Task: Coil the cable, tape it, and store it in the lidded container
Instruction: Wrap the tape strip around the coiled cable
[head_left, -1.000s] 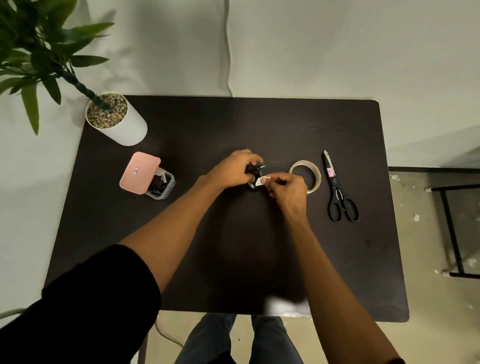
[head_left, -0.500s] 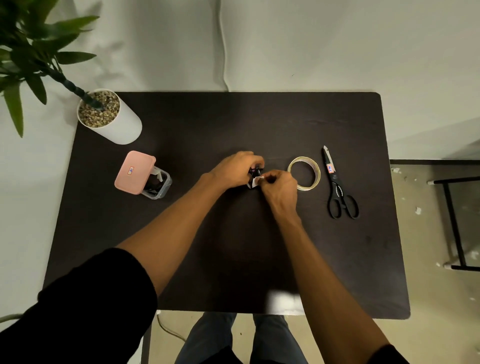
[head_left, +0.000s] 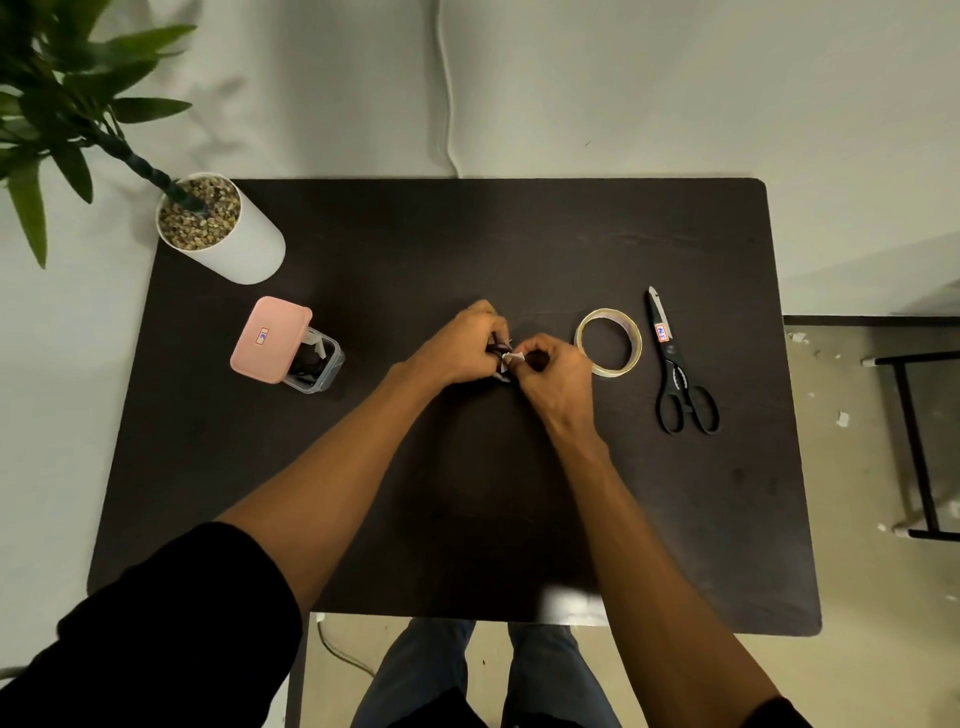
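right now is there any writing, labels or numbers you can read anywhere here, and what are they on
Nothing reads clearly.
Pink lid of the container: small sticker with an orange border and a blue mark, too small to read.
Scissors: small orange and white sticker with blue marks near the blades, too blurred to read.
Tape roll, plant pot, table: no text seen.

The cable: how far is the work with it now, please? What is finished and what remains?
Done, as it looks: the cable is bunched small in the left hand. In hand: the right hand presses a pale tape piece onto it; tape roll and scissors lie aside. Left: storing it in the container, whose pink lid sits shifted off the opening.
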